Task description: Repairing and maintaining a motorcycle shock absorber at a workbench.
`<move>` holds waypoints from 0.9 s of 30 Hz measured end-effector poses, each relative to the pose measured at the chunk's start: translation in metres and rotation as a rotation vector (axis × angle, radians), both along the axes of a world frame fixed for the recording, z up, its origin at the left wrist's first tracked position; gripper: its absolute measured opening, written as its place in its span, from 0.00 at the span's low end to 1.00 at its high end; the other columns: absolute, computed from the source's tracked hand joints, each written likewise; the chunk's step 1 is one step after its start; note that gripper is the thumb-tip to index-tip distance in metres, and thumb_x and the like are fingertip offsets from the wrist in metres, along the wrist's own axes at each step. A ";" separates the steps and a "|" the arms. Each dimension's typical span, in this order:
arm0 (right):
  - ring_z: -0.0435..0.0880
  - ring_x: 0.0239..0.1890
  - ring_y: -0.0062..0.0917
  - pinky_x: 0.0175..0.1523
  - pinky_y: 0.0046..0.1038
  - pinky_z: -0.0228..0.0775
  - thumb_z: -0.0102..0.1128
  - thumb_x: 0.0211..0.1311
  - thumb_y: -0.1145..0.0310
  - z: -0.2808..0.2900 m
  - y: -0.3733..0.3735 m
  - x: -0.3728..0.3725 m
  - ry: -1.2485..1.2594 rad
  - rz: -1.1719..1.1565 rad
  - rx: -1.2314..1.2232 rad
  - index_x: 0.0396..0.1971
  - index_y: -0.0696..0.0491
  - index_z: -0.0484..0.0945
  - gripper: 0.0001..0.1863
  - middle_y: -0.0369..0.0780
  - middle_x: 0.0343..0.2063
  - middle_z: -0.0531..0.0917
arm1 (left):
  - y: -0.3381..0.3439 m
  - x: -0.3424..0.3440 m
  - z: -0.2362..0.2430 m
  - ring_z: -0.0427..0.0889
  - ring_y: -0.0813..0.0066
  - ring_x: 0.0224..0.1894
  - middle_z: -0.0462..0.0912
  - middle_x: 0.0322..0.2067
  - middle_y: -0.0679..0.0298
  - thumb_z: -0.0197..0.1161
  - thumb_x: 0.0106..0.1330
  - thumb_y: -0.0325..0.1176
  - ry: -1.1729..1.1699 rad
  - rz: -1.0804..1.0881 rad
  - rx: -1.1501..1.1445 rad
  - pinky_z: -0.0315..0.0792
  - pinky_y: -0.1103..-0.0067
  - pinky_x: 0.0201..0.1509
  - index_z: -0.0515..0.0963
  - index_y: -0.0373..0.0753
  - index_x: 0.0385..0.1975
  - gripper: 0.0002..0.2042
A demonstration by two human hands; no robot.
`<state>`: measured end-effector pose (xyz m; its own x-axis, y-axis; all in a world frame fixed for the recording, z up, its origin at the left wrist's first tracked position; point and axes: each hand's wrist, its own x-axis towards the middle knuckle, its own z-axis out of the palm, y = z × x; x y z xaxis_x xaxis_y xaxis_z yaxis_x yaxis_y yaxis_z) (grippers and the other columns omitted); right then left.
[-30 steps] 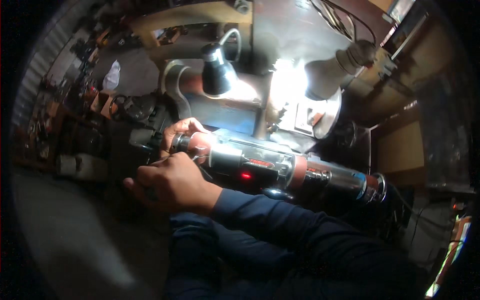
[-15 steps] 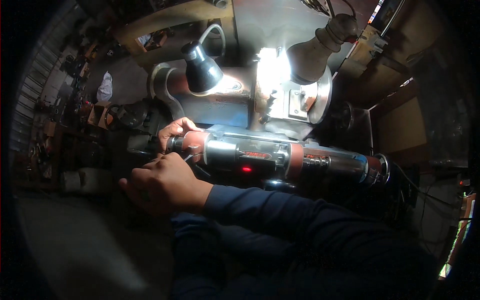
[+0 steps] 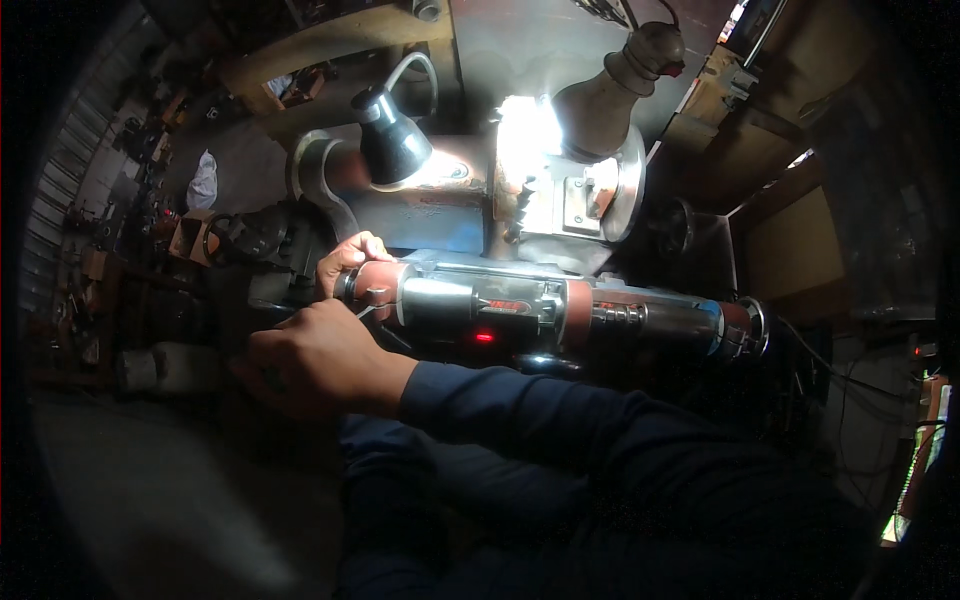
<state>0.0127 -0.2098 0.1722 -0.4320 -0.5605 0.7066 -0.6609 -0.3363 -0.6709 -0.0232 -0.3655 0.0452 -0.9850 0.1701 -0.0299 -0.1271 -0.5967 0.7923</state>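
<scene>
A cylindrical grinding spindle (image 3: 440,300) lies crosswise before me, clamped by rust-red collars. My left hand (image 3: 347,262) is at its left end, fingers curled over the top of the left collar (image 3: 382,280); its underside is hidden behind my other hand. My right hand (image 3: 315,355) reaches across from the lower right, closed just in front of that collar. From its fingers a thin bright metal rod, like a hex key (image 3: 368,310), reaches toward the collar's split clamping lug. The rod's far end is too small to make out.
Behind the spindle stand a black work lamp (image 3: 393,140), a larger grey lamp (image 3: 600,105) and a brightly lit machine head (image 3: 580,200). A second collar (image 3: 577,312) holds the spindle's middle. A red light (image 3: 484,337) glows below it. Cables (image 3: 850,385) hang at right.
The whole scene has shifted slightly left in view. My right hand has turned a little, its outer fingers lower and more tucked in. My left hand stays on the collar.
</scene>
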 end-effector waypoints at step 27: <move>0.79 0.40 0.37 0.47 0.43 0.73 0.57 0.63 0.60 -0.142 0.811 0.023 -0.791 -1.419 1.434 0.40 0.52 0.81 0.13 0.44 0.38 0.81 | -0.008 0.029 -0.053 0.65 0.64 0.61 0.70 0.55 0.58 0.48 0.63 0.37 -0.090 0.681 -0.355 0.54 0.67 0.67 0.67 0.33 0.51 0.19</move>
<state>0.0361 0.6010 0.0298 -0.8364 0.4724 -0.2781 0.5208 0.8431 -0.1342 0.0056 -0.3737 -0.0074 -0.8600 -0.5073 -0.0548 0.1037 -0.2789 0.9547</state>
